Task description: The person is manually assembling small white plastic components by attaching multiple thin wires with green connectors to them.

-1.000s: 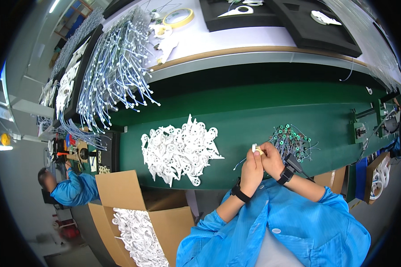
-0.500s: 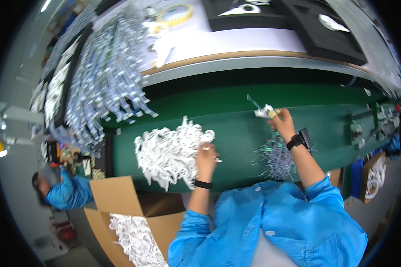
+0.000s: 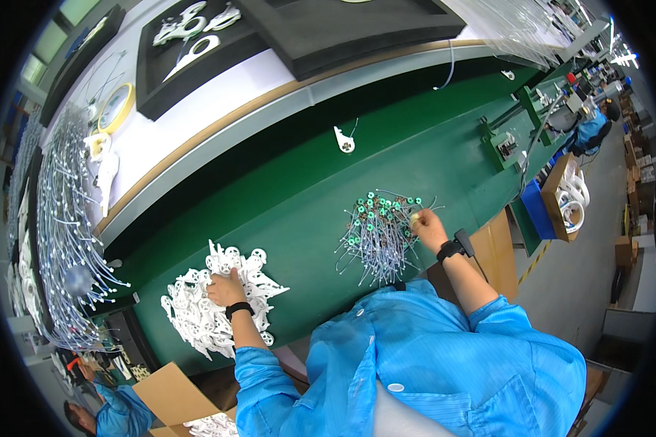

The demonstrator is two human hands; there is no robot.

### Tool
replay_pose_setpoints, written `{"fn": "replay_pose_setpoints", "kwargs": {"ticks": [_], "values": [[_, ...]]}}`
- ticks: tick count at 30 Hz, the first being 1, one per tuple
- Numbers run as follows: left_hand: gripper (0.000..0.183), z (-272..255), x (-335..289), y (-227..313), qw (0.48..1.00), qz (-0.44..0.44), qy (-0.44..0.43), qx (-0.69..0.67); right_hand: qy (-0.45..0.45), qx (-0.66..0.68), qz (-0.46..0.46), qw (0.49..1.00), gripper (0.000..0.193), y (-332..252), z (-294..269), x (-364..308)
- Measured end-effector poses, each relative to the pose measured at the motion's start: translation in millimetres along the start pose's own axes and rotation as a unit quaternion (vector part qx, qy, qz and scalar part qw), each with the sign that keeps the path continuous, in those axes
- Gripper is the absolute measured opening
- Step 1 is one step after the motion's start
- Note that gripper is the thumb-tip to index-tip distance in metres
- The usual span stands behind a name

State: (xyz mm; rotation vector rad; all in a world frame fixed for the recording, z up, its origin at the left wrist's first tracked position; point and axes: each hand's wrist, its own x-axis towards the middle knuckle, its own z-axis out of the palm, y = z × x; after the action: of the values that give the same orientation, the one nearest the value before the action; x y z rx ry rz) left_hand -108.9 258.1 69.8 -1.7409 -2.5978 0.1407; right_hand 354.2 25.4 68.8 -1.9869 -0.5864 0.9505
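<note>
On the left of the green bench lies a heap of white plastic parts (image 3: 189, 313), with round openings and pointed ends. My left hand (image 3: 226, 290) rests on top of it, thumb apart from the fingers; nothing is plainly gripped. A bundle of thin grey wires (image 3: 383, 244) with green round ends is spread on the bench to the right. At its right edge my right hand (image 3: 428, 227) is closed, with pale yellow on its fingertips; what it pinches is hidden. Farther back, a single white part (image 3: 345, 140) with a wire lies against the green surface, apart from both hands.
Black trays (image 3: 197, 62) with white parts and a yellow tape roll (image 3: 116, 108) sit on the raised shelf. Many wires (image 3: 69, 240) hang at far left. Cardboard boxes (image 3: 171, 393) stand below the bench. A green fixture (image 3: 503, 142) is at right; co-workers sit at both sides.
My right hand has let go of the white part with its wire and come down to the wire bundle. My left hand has moved onto the white heap. The view has turned and shifted right.
</note>
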Motion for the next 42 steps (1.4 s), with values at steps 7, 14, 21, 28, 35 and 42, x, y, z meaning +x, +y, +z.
{"fn": "replay_pose_setpoints", "kwargs": {"ticks": [7, 14, 21, 28, 35, 42], "values": [[0.062, 3.9, -11.8, -3.4, 0.999, 0.014, -0.012, 0.028, -0.133, -0.136, -0.088, 0.978, 0.036, -55.1, 53.8, -17.5], [0.034, 8.0, -6.1, -34.0, 0.977, 0.065, -0.01, -0.203, -0.242, 0.15, 0.006, 0.958, 0.015, -55.3, 45.8, -8.9], [0.014, -67.3, -61.6, -9.7, 0.828, 0.016, -0.104, -0.551, -0.318, 0.347, 0.103, 0.876, 0.021, -35.9, 6.4, -29.5], [0.033, -89.2, -162.0, 23.2, 0.862, 0.306, -0.194, -0.355, -0.275, 0.171, 0.12, 0.939, 0.014, -5.0, 24.6, -27.4], [0.019, -74.7, -233.3, 64.6, 0.69, 0.263, -0.453, -0.5, -0.394, 0.31, 0.203, 0.841, 0.031, -58.9, 4.3, -52.6], [0.015, -111.0, -237.8, 110.2, 0.409, -0.008, -0.521, -0.749, -0.491, 0.47, 0.199, 0.706, 0.027, -104.7, 8.9, -76.2]]}}
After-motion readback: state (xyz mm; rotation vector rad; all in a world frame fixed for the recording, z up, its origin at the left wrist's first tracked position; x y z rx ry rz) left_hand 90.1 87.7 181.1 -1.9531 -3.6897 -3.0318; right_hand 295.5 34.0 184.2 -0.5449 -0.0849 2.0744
